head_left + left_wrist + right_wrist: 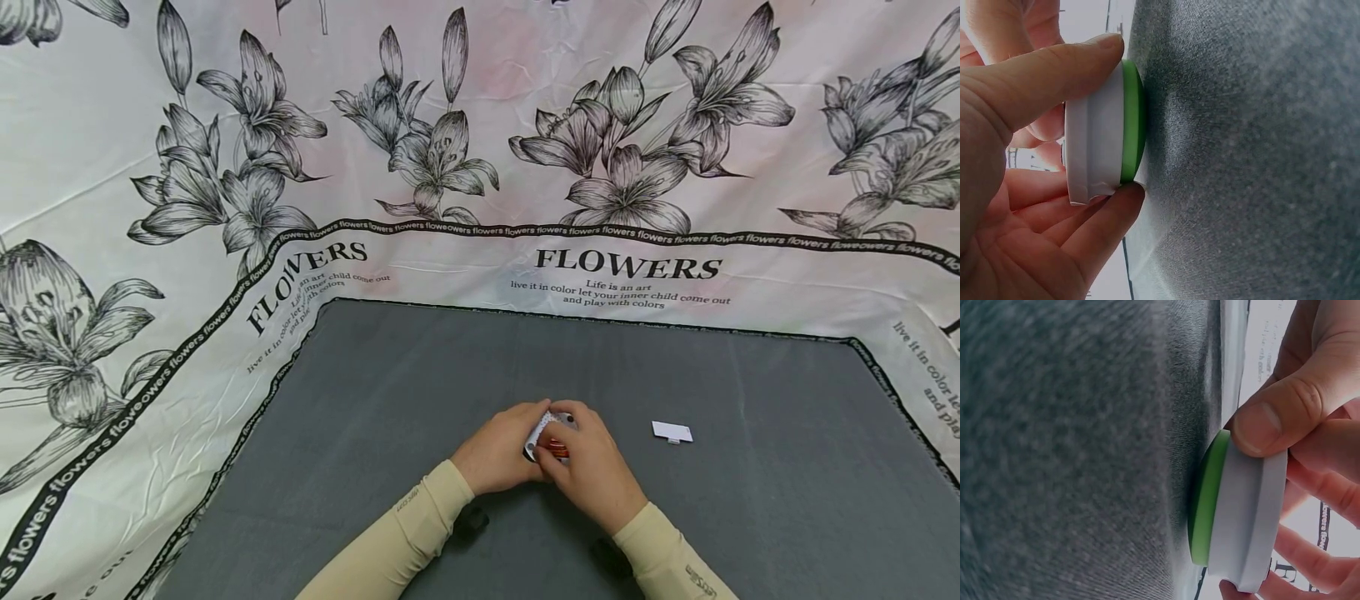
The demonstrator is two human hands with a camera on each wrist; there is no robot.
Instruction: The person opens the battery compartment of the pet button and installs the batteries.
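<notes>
Both hands hold a small round device (pixel 1100 153), with a white body and a domed green face turned down close over the grey cloth. My left hand (pixel 497 454) grips it from the left, thumb on one side of the rim and fingertips on the other. From the right, my right hand (pixel 596 467) grips the body, its thumb (pixel 1266 422) pressed on the white side and its fingers curled over the upturned back. Something reddish (pixel 558 448) shows in that back between the fingers, mostly hidden. A flat white cover (pixel 672 431) with a small tab lies to the right.
Grey cloth (pixel 420 375) covers the work area. Around it runs a white border printed with flowers and lettering (pixel 628 265), edged by a black band. Dark wrist-worn pieces (pixel 471 523) show under the cream sleeves (pixel 405 533).
</notes>
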